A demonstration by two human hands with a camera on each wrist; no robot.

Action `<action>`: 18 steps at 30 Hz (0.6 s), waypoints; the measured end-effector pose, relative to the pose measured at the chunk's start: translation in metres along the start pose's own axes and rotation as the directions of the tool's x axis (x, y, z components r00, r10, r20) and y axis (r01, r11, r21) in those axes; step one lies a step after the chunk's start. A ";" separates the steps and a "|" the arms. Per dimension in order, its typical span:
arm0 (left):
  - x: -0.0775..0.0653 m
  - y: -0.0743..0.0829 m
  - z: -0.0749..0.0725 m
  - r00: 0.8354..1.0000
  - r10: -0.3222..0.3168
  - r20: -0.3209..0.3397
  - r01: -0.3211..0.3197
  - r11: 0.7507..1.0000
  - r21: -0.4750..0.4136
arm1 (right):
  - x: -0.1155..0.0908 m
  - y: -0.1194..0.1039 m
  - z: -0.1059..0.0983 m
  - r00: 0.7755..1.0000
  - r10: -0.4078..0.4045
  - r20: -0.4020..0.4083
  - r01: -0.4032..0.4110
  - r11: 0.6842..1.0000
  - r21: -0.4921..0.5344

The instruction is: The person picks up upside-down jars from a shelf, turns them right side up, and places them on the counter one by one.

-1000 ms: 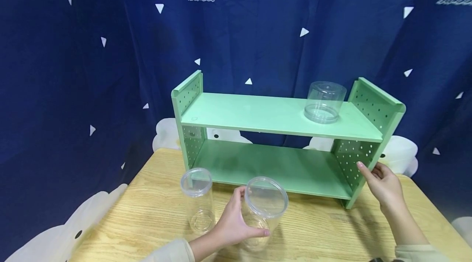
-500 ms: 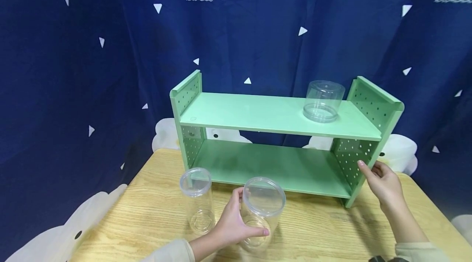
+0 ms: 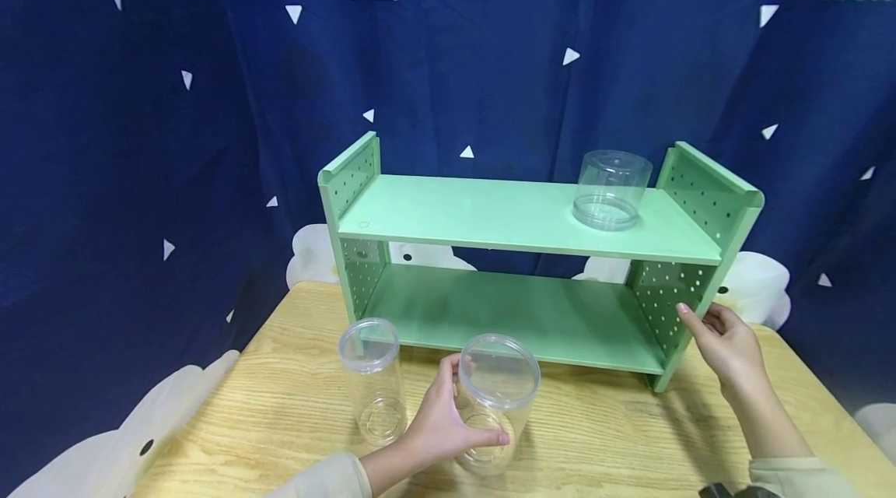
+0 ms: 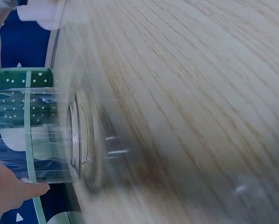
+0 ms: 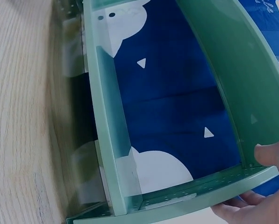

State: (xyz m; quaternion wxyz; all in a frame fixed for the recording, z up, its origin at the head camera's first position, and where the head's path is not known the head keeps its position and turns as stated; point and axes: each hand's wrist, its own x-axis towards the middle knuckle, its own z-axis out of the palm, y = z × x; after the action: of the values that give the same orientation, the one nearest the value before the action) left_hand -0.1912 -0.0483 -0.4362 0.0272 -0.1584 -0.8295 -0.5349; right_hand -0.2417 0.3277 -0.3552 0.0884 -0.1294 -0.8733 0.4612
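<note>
My left hand (image 3: pixel 448 420) grips a wide clear plastic jar (image 3: pixel 498 373) with thumb and fingers round its side. In the left wrist view the jar (image 4: pixel 50 135) stands with its base at the wooden table. A narrower clear jar (image 3: pixel 378 381) stands upright just left of that hand. My right hand (image 3: pixel 731 346) holds the right side panel of a green two-tier shelf (image 3: pixel 518 218), thumb inside and fingers outside. The right wrist view shows the same hand (image 5: pixel 261 186) pinching the panel's edge. A third clear jar (image 3: pixel 612 191) stands on the upper tier near the right end.
The wooden table (image 3: pixel 595 436) extends in front of the shelf. Behind it hangs a dark blue curtain (image 3: pixel 448 54) with white triangles and cloud shapes. Perforated side panels rise above the upper tier at both ends. A small dark object (image 3: pixel 735 492) shows at the bottom right edge.
The head view has shifted slightly, so the scene sits a little further left and up. Both hands keep their holds on the jar and the shelf panel.
</note>
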 end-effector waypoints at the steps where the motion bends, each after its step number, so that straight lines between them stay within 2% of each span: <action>1: 0.000 0.000 0.000 1.000 0.003 0.001 -0.002 1.000 -0.007 | 0.000 0.000 0.000 1.000 -0.001 0.001 0.001 1.000 -0.002; 12: -0.001 -0.006 -0.003 0.999 0.041 0.030 -0.040 0.998 -0.040 | 0.002 0.007 -0.003 0.999 -0.032 0.019 0.032 0.999 0.003; 18: -0.004 -0.007 -0.006 0.999 0.035 0.036 -0.034 0.999 -0.035 | 0.002 0.007 -0.004 0.999 -0.024 0.025 0.024 1.000 0.006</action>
State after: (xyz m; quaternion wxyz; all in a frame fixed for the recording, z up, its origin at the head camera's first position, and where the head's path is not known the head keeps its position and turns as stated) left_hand -0.1899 -0.0577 -0.4406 0.0187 -0.1829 -0.8177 -0.5455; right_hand -0.2420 0.3353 -0.3588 0.0832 -0.1127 -0.8746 0.4642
